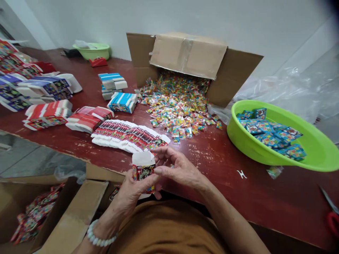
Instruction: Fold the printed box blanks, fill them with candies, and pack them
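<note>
Table (pixel 214 155): dark red, paint pretty scuffed, pale wall (pixel 111 21) behind it.
Box (pixel 144 173): small red printed one, flap sticking up, sitting in the left hand right in front of the brown shirt (pixel 169 225).
Left hand (pixel 129 188): pinching the box, thumb across the front, most fingers hidden behind it. Pale bead bracelet (pixel 102 238) on that wrist.
Right hand (pixel 182 168): fingers loosely curled just beside the box, thumb by its edge. Honestly can't tell if it's gripping anything.
Flats (pixel 129 135): long overlapping row, red and white, just beyond both hands.
Candy (pixel 180 106): big heap of tiny wrapped pieces past the right hand, spilling from a carton (pixel 188 56) with its flaps spread.
Basin (pixel 242 144): lime green, well right of the right hand, blue packets (pixel 265 132) inside.
Scissors (pixel 332 211): red handle, farther out to the right of that same hand, partly out of view.
Stacks: red (pixel 49 114), purple (pixel 42 86) and blue (pixel 123 102) bundles, all beyond the left hand, mostly off to its left.
Lower carton (pixel 74 215): open, left of the left hand and below the table, red packets (pixel 39 215) in it.
</note>
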Tool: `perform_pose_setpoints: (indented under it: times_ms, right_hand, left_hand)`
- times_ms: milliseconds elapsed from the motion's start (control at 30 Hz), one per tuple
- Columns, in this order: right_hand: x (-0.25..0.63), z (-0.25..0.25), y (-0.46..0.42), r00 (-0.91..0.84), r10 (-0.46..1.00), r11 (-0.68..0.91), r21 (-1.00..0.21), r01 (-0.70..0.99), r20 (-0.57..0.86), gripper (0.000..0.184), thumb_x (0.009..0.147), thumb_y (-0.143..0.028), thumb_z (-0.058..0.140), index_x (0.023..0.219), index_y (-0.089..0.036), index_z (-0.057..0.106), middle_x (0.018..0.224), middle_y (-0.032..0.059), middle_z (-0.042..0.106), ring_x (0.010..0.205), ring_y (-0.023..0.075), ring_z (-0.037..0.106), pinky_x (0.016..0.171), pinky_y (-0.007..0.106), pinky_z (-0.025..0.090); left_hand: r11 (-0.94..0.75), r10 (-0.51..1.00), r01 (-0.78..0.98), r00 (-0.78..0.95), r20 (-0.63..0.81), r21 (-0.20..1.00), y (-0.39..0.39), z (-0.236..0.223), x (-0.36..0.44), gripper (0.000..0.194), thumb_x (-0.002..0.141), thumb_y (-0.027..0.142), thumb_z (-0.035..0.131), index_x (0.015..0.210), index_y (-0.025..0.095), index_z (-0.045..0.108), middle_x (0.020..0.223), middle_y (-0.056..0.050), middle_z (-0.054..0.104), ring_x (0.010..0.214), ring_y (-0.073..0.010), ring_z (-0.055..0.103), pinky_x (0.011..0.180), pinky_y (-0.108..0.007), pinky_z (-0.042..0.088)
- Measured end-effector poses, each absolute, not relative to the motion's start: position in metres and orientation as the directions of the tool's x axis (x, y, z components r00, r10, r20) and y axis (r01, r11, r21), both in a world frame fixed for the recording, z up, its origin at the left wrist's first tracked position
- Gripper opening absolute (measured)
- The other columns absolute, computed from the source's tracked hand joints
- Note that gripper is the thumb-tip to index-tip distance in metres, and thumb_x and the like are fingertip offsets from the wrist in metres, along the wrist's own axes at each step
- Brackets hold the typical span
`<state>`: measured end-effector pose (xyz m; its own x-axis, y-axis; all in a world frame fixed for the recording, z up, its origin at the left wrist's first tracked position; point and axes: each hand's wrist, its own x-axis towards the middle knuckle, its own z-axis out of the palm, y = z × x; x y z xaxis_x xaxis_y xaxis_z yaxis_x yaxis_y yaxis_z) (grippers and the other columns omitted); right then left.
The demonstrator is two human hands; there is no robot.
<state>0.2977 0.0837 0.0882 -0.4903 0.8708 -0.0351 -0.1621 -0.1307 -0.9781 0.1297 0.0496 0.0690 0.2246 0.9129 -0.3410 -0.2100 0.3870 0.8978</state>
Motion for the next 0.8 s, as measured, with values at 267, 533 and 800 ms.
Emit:
perform_pose_setpoints:
  times_ms: [267,533,800]
  right_hand:
    - [0.287,0.070,0.084,-0.190,0.981,-0.072,-0.984,-0.162,-0.041,0.044,0.074,-0.023,0.077,0.112,-0.022,0.056,0.089,-0.0002,0.066,0.081,0.0133,0.064,0.073,0.026,0.052]
    - [0.285,0.068,0.080,-0.140,0.990,-0.009,-0.990,-0.144,0.011,0.023,0.076,-0.031,0.077,0.091,-0.019,0.064,0.082,-0.0003,0.068,0.073,0.0128,0.061,0.072,0.027,0.049]
    - [0.291,0.062,0.092,-0.261,0.963,-0.109,-0.985,-0.132,-0.072,0.023,0.070,-0.031,0.082,0.079,-0.017,0.066,0.073,-0.0025,0.066,0.067,0.0112,0.058,0.069,0.026,0.046]
  left_hand:
    - [0.246,0.969,-0.188,0.080,-0.234,0.951,0.054,0.056,0.122,0.058,0.070,0.045,0.084,0.115,0.019,0.059,0.100,-0.007,0.077,0.087,-0.0233,0.074,0.074,-0.032,0.061]
    - [0.014,0.998,-0.162,-0.064,-0.024,0.987,0.043,0.060,0.123,0.050,0.077,0.033,0.081,0.119,0.024,0.056,0.095,-0.003,0.077,0.081,-0.0186,0.074,0.069,-0.026,0.061]
    - [0.140,0.990,-0.175,0.038,-0.135,0.975,0.052,0.056,0.115,0.028,0.078,0.039,0.081,0.092,0.019,0.067,0.081,0.000,0.074,0.070,-0.0117,0.067,0.063,-0.018,0.055]
